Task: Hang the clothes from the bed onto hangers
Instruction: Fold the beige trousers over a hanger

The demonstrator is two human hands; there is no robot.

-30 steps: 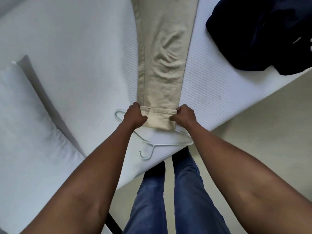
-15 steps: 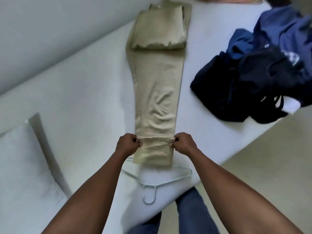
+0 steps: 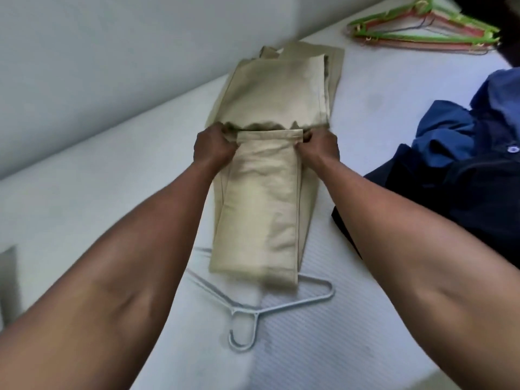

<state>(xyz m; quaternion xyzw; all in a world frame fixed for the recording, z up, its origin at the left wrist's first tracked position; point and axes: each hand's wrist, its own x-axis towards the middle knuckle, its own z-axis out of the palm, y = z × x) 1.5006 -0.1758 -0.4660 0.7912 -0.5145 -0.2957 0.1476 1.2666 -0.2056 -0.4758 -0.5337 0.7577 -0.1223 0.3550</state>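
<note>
**A:** Your left grip and right grip are both clamped on the hem of the trousers. There is one on each corner, fingers curled round the cloth.

**B:** And that hem has travelled. A second ago you held it low, right over the hanger. Now you have carried it away from your body, so the legs lie doubled back on themselves.

**A:** Yes. The hem between your grips sits just short of the folded top part of the trousers, which lies right beyond your knuckles. The new fold is behind your grips, towards you, and it lies across the hanger on the bed.

**B:** Can you tell whether the bar is inside that fold?

**A:** Not from here. The bar is hidden under the cloth. Only the hanger's two arms and its hook show, nearer you than the fold. I judge the legs are wrapped over the bar, which is what the task wants.

**B:** Then you are close with this garment. The pile of dark clothes lies to the outside of your right grip. The coloured hangers lie well beyond it.
</note>
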